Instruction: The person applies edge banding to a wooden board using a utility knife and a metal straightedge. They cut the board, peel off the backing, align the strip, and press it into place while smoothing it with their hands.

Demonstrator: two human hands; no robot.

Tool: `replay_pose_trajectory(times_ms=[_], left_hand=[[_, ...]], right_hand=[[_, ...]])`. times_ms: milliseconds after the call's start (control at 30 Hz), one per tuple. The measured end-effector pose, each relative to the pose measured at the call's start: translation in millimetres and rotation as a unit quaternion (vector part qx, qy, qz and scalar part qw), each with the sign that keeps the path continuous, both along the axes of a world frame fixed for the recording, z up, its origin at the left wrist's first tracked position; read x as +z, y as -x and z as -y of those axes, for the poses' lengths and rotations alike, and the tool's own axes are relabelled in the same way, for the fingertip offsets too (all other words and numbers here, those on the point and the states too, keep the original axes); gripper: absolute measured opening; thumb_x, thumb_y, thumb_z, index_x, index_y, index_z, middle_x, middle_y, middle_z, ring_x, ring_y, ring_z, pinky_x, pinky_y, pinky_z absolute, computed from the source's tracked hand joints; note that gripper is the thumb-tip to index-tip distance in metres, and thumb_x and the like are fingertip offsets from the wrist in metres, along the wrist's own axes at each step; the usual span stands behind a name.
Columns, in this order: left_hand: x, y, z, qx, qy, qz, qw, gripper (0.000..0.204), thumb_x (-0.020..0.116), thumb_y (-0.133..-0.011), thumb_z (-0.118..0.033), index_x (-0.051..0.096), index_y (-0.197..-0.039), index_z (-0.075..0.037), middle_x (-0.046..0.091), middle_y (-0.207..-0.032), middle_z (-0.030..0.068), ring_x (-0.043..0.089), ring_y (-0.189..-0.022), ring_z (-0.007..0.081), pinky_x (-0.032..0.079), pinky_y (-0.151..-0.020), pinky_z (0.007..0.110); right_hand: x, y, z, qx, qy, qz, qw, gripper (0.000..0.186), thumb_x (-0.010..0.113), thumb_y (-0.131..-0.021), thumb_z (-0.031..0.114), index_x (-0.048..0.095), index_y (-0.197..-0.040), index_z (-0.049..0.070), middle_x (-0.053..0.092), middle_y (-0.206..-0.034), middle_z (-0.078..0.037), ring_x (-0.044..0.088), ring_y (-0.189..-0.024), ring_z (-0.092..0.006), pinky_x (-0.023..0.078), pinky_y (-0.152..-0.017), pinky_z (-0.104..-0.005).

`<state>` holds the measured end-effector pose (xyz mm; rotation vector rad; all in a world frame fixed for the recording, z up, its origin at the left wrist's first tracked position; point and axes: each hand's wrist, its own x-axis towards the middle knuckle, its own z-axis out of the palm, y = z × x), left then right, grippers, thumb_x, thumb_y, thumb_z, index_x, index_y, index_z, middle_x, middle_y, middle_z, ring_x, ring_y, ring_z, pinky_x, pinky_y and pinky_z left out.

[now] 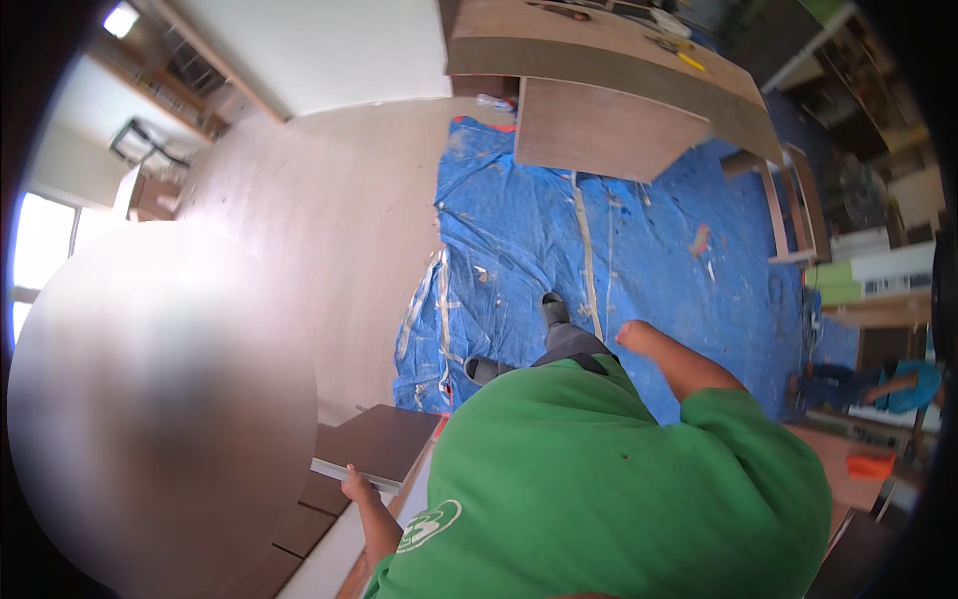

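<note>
On the left, my left hand [356, 484] grips the pale edge of a dark brown board [384, 439], its fingers closed at the rim. The board lies beside my body, and other brown panels [309, 509] are next to it. My right hand [631, 332] hangs away from my body, above a blue tarp [679, 270]. Its fingers look curled in, and nothing shows in them. My feet in dark slippers [554, 309] stand on the tarp.
Ahead is a wooden workbench [619, 55] with yellow-handled pliers [689, 60] on top. A wooden frame [793, 210] stands at the right. Another person [903, 386] in a blue top is at the far right. A large blur covers the left side.
</note>
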<state>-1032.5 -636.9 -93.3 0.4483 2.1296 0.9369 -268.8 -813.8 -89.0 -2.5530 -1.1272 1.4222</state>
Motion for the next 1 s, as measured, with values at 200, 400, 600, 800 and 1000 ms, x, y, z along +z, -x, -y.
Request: replay_pose_trajectory(times_ms=[200,400,600,800,1000], left_hand=[[59,-65,-49,-0.121,0.026,0.003,0.992,0.024,0.069,-0.091,-0.013,0.061,-0.106,0.005,0.061,-0.088,0.0072,0.057,-0.073,0.018,0.048,-0.064,0.037],[185,-170,-92,-0.263,0.059,-0.089,0.959,0.02,0.072,-0.087,-0.012,0.063,-0.099,0.002,0.058,-0.081,0.0007,0.054,-0.072,0.0125,0.044,-0.063,0.033],[304,-323,-134,-0.334,0.071,-0.083,0.936,0.019,0.074,-0.088,-0.019,0.062,-0.093,-0.005,0.054,-0.077,-0.0029,0.049,-0.069,0.0086,0.041,-0.062,0.03],[417,-428,-137,-0.33,0.041,-0.043,0.942,0.016,0.074,-0.089,-0.016,0.061,-0.091,-0.006,0.05,-0.075,-0.0064,0.043,-0.068,0.0041,0.034,-0.061,0.024],[509,-513,-142,-0.369,-0.034,-0.085,0.925,0.017,0.074,-0.09,-0.016,0.061,-0.091,-0.005,0.05,-0.072,-0.0072,0.041,-0.065,0.0031,0.031,-0.059,0.022]], right_hand=[[-17,-19,26,-0.068,-0.054,0.031,0.996,0.027,0.07,-0.087,0.032,0.073,-0.086,0.005,0.07,-0.08,-0.015,0.067,-0.075,-0.0312,0.051,-0.071,-0.0425],[-15,-34,-53,-0.115,-0.112,-0.01,0.987,0.027,0.069,-0.089,0.032,0.072,-0.092,0.005,0.07,-0.082,-0.012,0.068,-0.077,-0.0273,0.052,-0.07,-0.041],[-82,-86,-152,-0.04,-0.1,-0.088,0.99,0.032,0.069,-0.09,0.037,0.071,-0.097,0.006,0.069,-0.085,-0.009,0.064,-0.077,-0.0182,0.051,-0.071,-0.0357],[-95,-146,-262,-0.088,0.007,-0.226,0.97,0.061,0.061,-0.09,0.059,0.064,-0.122,0.007,0.066,-0.116,-0.013,0.062,-0.107,-0.0274,0.048,-0.089,-0.0463],[-110,-141,-328,-0.325,0.012,-0.358,0.875,0.101,0.046,-0.083,0.084,0.039,-0.151,0.009,0.044,-0.148,-0.015,0.04,-0.135,-0.0316,0.027,-0.111,-0.0579]])
